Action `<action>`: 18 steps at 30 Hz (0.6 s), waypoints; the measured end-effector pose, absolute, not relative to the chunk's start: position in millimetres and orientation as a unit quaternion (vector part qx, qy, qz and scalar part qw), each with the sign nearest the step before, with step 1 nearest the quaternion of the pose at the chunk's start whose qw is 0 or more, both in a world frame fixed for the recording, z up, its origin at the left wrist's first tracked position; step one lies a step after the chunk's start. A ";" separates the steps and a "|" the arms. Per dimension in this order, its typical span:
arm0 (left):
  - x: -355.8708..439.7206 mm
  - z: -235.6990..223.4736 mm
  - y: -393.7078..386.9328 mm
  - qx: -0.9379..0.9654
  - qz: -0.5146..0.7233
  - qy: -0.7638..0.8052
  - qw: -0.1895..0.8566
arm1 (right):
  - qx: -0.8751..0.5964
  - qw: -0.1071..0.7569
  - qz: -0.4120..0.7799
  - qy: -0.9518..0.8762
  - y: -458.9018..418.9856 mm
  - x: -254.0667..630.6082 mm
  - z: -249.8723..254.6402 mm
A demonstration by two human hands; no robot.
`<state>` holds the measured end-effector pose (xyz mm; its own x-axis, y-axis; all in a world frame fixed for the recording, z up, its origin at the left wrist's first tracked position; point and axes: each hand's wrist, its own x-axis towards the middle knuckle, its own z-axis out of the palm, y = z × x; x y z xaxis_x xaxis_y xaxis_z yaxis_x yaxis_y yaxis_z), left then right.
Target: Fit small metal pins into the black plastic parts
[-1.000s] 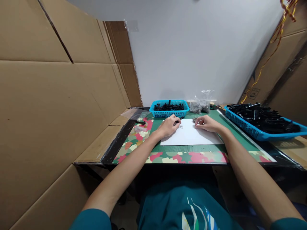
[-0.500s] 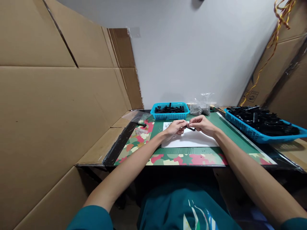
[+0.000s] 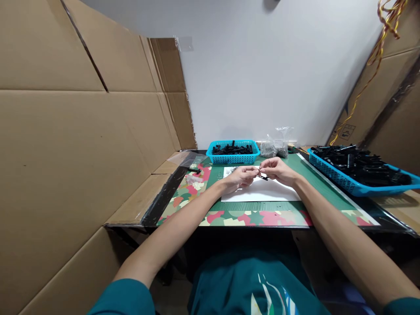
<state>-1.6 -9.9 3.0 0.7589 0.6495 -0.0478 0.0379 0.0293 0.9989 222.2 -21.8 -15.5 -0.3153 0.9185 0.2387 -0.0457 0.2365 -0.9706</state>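
Note:
Above a white sheet point(image 3: 262, 192), my two hands meet with their fingertips close together. A small, slim black plastic piece point(image 3: 263, 177) sticks out between them, tilted down to the right. My left hand point(image 3: 242, 177) pinches its left end, and the fingers cover much of it. My right hand point(image 3: 278, 170) is closed in a pinch at the piece's upper side; whether a tiny part is between these fingertips is too small to tell. Small dark bits point(image 3: 229, 170) lie on the sheet beyond my left hand.
A blue basket point(image 3: 232, 160) of black pieces stands at the back, beside clear bags point(image 3: 274, 149) of small parts. A larger blue basket point(image 3: 361, 189) heaped with black parts is at right. Cardboard point(image 3: 82, 153) walls the left side. Yellow wires point(image 3: 377, 61) hang at right.
My left fingers have shifted slightly right, towards my right fingertips, and now cover more of the black piece. My right hand stays nearly in place.

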 end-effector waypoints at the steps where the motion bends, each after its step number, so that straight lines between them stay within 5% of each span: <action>1: -1.0 2.8 -8.9 0.655 0.239 0.263 0.666 | -0.345 0.473 0.514 -0.627 -21.7 222.3 -15.3; 10: -0.2 -3.3 0.7 0.668 0.327 0.309 0.593 | -0.377 0.478 0.509 -0.608 -20.5 218.5 -14.8; 18: 3.2 -10.7 1.7 0.786 0.354 0.304 0.405 | -0.414 0.450 0.449 -0.651 -16.9 215.8 -20.8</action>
